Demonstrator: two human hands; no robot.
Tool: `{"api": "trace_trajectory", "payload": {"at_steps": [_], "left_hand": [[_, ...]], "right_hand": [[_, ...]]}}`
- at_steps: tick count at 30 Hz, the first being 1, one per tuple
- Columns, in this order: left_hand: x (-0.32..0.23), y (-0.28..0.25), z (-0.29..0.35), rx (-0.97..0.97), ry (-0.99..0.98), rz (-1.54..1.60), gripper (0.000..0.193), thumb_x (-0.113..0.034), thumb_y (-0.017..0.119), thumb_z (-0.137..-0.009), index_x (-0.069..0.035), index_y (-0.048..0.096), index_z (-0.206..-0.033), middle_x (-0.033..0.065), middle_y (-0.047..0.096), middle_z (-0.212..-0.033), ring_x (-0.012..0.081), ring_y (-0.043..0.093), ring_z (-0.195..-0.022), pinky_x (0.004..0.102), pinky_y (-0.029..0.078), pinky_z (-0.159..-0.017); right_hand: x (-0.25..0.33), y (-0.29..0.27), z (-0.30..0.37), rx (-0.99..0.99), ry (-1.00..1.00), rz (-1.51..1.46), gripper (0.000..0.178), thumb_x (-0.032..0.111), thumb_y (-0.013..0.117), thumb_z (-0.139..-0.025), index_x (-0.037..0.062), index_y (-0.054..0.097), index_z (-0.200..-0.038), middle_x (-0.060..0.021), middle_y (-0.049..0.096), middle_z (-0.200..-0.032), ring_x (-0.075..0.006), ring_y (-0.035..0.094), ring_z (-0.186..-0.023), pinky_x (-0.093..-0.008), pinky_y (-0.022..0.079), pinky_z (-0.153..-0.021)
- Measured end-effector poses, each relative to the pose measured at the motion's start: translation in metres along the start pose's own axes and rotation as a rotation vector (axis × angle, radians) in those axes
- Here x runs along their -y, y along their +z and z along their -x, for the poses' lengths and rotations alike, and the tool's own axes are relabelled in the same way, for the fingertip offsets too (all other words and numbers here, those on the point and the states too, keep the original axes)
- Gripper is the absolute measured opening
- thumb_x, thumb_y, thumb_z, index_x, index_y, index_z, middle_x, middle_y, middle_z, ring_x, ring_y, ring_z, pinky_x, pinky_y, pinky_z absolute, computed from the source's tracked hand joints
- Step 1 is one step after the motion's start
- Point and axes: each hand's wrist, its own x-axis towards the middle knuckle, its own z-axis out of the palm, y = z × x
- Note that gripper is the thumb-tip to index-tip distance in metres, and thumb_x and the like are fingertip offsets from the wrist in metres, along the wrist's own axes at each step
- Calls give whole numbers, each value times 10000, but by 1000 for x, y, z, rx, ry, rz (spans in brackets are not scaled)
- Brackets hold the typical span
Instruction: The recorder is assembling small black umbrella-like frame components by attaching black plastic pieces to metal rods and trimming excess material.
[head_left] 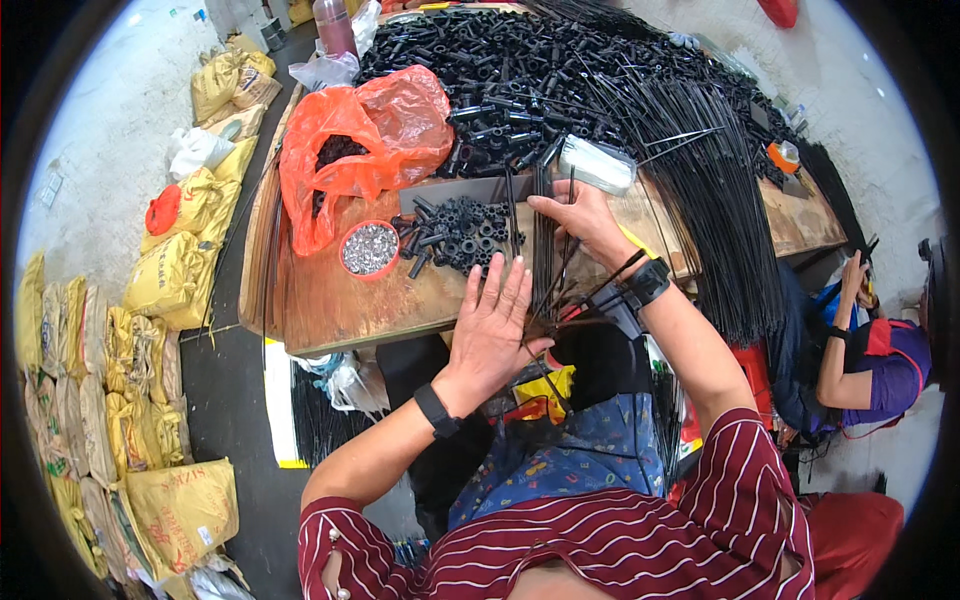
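Note:
My left hand is open over the table's near edge, its fingers straight and pointing away from me, beside several thin black rods. My right hand is curled at the upper part of these rods, its thumb stretched to the left across them; its other fingers are partly hidden. Left of the rods lies a pile of short black tubular parts against a grey strip. A round red-rimmed tub of small silvery pieces stands left of that pile. A dark bracket-like piece sits under my right wrist.
A red plastic bag with dark parts lies on the wooden table. Behind it spreads a large heap of black parts. A long rod bundle overhangs the right edge. Yellow sacks line the left; another person works at right.

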Motion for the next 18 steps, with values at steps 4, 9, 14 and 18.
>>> {"api": "trace_trajectory", "payload": {"at_steps": [4, 9, 14, 18], "left_hand": [[0, -11, -1, 56, 15, 73, 962, -408, 779, -667, 11, 327, -1406, 222, 330, -1451, 378, 269, -1377, 497, 164, -1140], [6, -11, -8, 102, 43, 115, 1039, -407, 823, -586, -11, 328, -1410, 228, 313, -1458, 370, 277, -1374, 479, 178, -1138], [8, -11, -16, 104, 97, 76, 953, -552, 729, -645, -30, 408, -1376, 242, 329, -1445, 359, 258, -1383, 479, 144, -1150], [7, -10, -24, 123, 99, 64, 964, -603, 712, -640, -47, 418, -1370, 242, 304, -1459, 364, 238, -1392, 482, 131, -1150]], "right_hand": [[-8, -10, -12, 128, 90, 55, 342, 296, 717, -821, -19, 645, -936, -34, 647, -753, -93, 592, -610, -253, 487, -502], [30, -10, -9, 207, 146, 627, 322, 335, 720, -821, 20, 663, -790, -10, 623, -646, -84, 588, -597, -221, 448, -512], [24, -16, -23, 332, 237, 153, 294, 300, 710, -840, 7, 674, -836, -32, 643, -709, -96, 607, -589, -245, 518, -526], [20, -13, -29, 227, 175, 134, 356, 257, 734, -820, -76, 658, -918, -69, 651, -752, -110, 614, -584, -228, 509, -490]]}}
